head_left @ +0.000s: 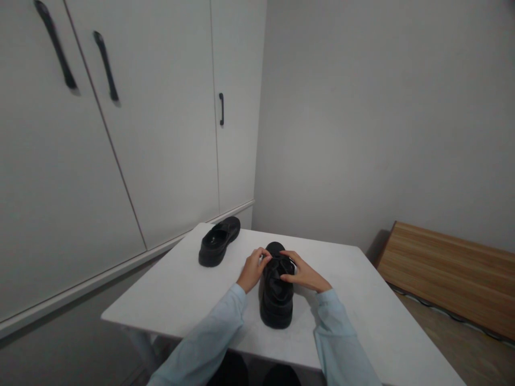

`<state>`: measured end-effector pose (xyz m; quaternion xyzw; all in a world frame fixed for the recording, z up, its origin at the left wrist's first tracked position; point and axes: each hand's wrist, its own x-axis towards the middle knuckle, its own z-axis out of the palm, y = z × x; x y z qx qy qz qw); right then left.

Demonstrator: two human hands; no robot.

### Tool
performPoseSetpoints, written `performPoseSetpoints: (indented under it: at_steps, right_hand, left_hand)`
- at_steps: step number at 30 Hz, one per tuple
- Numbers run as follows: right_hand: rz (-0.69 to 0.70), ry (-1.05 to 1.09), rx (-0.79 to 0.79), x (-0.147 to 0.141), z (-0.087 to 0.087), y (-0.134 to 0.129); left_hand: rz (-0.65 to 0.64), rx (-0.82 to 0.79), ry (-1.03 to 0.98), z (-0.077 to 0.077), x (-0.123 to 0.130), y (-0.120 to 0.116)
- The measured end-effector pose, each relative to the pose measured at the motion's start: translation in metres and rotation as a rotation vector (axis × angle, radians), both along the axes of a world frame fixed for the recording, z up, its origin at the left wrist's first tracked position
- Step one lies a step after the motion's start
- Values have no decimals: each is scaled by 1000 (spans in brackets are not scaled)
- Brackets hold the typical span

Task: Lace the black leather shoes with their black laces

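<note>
The left hand (253, 268) is at the left edge of a chunky-soled black shoe (276, 311), with thumb and forefinger drawn nearly together over its upper, towards the toe. The right hand (303, 274) curves in from the shoe's other side, thumb and fingers spread well apart, tips on or just above the upper. Whether either hand has hold of a lace or strap I cannot tell; black merges with black there.

The shoe lies straight ahead of the person, between the two hands, sole down. Its long axis runs away from the body, heel towards the person and rounded toe beyond the hands. Neither hand is clearly nearer, though the right reaches further across the upper. Pale blue sleeves (213, 332) come in on either side of the heel.

Beneath the shoe is a white table (181, 289). A second black shoe (220, 241) sits well apart, to the first shoe's left and farther off, its toe angled away to the right. Behind that stand white cabinet doors (161, 123); far to the first shoe's right, a wood-grain panel (450, 279) leans off the table
</note>
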<state>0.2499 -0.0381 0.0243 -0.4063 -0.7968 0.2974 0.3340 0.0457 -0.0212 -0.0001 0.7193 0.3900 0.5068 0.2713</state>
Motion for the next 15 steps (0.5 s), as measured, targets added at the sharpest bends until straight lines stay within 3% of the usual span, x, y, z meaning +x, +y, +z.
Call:
performPoseSetpoints:
  at_steps: [5,15]
  right_hand:
    - [0,-22,4,0,1,0]
    - [1,-34,14,2,-2,2]
  left_hand:
    - [-48,-59,-77,1,2,0]
    - [-300,-242,-294,9,1,-3]
